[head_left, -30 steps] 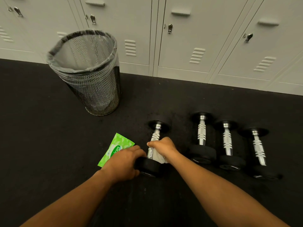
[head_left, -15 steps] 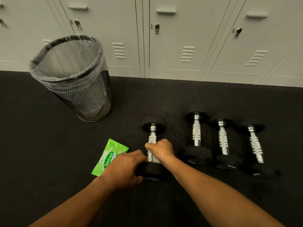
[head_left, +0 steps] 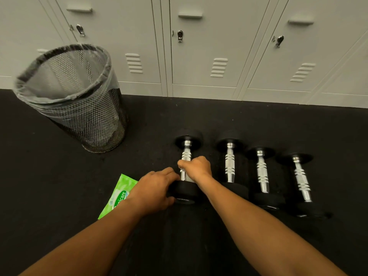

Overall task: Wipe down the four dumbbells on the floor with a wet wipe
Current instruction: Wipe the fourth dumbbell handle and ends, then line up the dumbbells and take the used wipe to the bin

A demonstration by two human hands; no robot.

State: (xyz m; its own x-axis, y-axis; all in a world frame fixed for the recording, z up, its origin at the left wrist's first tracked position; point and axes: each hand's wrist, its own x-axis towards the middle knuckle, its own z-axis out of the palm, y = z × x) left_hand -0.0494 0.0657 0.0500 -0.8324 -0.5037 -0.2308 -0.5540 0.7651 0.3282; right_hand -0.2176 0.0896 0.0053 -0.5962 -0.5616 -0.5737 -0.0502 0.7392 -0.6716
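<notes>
My left hand [head_left: 154, 191] reaches in from the lower left, forearm stretched forward, palm down. Its fingers curl over the near black head of the first dumbbell [head_left: 186, 156] and grip it from the left side. My left wrist and forearm lie over the right part of the wipes pack [head_left: 119, 196], hiding that edge.

My right hand [head_left: 196, 169] comes in from the lower right, forearm crossing in front of the near head of the second dumbbell [head_left: 230, 162] and hiding part of it. The fingers are wrapped round the chrome handle of the first dumbbell, about midway along it, knuckles up, thumb on the left of the bar. A pale strip shows just below my fist against the handle; I cannot tell whether it is the wipe [head_left: 184, 176] or bare chrome.

Left to right around me: the bin [head_left: 75, 116], black mesh lined with a clear bag, stands tilted in view at the far left, well apart from the dumbbells. The green pack lies flat on the floor [head_left: 49, 186] just beside the first dumbbell. The dumbbells lie in a row side by side, handles pointing away from me, each apart from the next: the first under my hands, then the second, the third [head_left: 260, 172], and the fourth [head_left: 300, 178] at the right end. Behind everything runs a wall of grey lockers [head_left: 199, 56] with latches and vents.
</notes>
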